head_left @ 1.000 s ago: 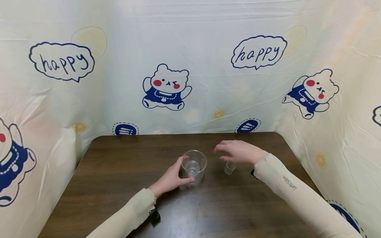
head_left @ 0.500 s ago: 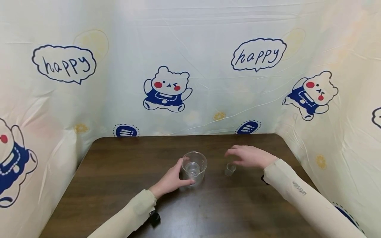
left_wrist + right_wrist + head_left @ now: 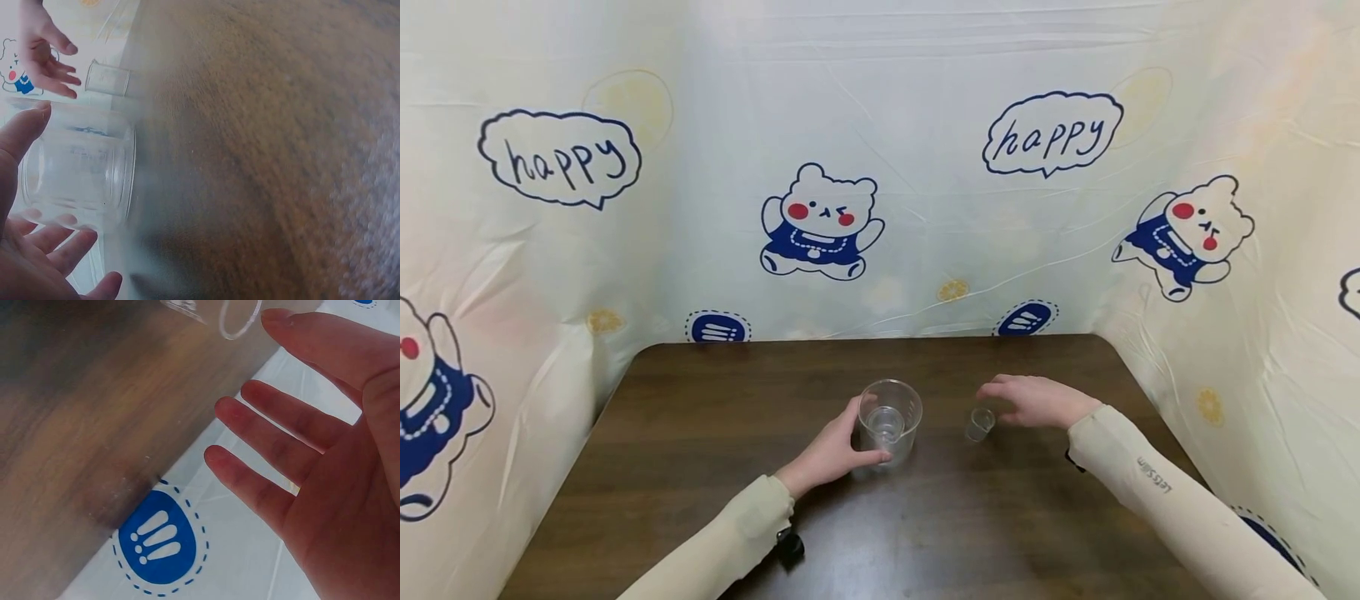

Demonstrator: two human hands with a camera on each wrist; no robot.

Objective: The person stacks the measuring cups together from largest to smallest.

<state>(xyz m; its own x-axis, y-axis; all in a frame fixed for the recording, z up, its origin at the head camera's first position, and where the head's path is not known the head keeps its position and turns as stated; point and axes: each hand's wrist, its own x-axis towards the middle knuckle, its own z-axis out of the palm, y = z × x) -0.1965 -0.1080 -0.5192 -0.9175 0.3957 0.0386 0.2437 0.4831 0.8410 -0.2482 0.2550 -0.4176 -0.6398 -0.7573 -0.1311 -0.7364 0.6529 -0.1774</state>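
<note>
My left hand (image 3: 827,450) holds a large clear beaker (image 3: 904,417) standing on the brown table, thumb at its near side and fingers round its far left side. In the left wrist view the beaker (image 3: 75,169) lies between thumb and fingers. Inner rings show within it; whether they are a smaller vessel or liquid I cannot tell. To its right stands a small clear beaker (image 3: 980,425). My right hand (image 3: 1033,402) hovers just right of this beaker, fingers loosely extended and holding nothing. In the right wrist view only the small beaker's rim (image 3: 240,331) and part of its base show.
The dark wooden table (image 3: 715,417) reaches back to a pale curtain (image 3: 925,125) with printed bears and "happy" bubbles, which also hangs along both sides. A black wrist strap piece (image 3: 790,550) hangs below my left sleeve.
My right hand has moved right and slightly down, from above the small beaker to beside it. The left hand and the large beaker have stayed in place.
</note>
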